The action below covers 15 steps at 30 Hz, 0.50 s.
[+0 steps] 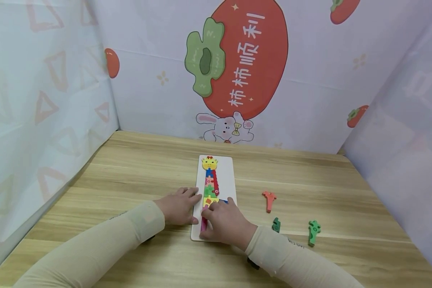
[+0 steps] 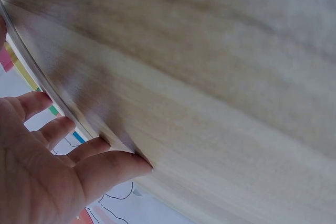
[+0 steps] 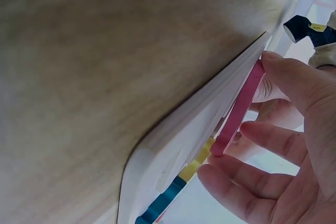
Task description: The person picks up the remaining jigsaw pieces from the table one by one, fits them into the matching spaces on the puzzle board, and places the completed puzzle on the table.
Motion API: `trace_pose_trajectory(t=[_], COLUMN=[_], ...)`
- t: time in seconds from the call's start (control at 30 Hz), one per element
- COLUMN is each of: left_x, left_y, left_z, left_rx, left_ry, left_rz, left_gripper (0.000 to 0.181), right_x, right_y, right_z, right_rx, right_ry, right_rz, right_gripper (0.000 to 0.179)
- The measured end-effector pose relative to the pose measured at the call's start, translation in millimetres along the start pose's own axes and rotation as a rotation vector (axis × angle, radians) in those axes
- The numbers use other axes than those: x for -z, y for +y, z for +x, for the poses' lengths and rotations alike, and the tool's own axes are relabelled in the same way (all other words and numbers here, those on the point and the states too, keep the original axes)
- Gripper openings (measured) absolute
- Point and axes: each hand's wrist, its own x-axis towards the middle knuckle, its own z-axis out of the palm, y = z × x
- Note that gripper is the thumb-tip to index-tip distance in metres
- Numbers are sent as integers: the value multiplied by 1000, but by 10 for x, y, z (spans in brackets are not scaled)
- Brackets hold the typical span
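Note:
A white puzzle board (image 1: 226, 174) lies on the wooden table, bearing a giraffe with a yellow head (image 1: 209, 163) and a neck of coloured pieces. My right hand (image 1: 230, 222) is over the lower part of the board and pinches a pink puzzle piece (image 3: 241, 111) between thumb and fingertips. In the right wrist view this piece stands slightly proud of the board, beside a yellow piece (image 3: 197, 159) and a blue one (image 3: 161, 199). My left hand (image 1: 179, 206) rests with spread fingers along the board's left edge. Part of the giraffe's body is hidden under the right hand.
Right of the board lie three loose puzzle pieces: an orange-red one (image 1: 269, 201), a dark green one (image 1: 276, 225) near the right sleeve, and a brighter green one (image 1: 314, 232). Printed cloth walls (image 1: 147, 100) enclose the table (image 1: 137, 160) at the back and sides.

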Motion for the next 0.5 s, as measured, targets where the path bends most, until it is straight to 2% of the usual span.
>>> trace_pose_trajectory(t=[0.3,0.5], left_x=[-58,-42], left_y=[-29,-29], left_z=[31,27], left_rx=[-7,-10], left_ry=[6,13], left_rz=[0,-1], left_gripper=[81,81], right_x=[-28,-10], right_y=[3,11], right_z=[-12,-4], right_rx=[6,12], right_ry=[18,16], right_rz=[-20,-24], right_gripper=[45,46])
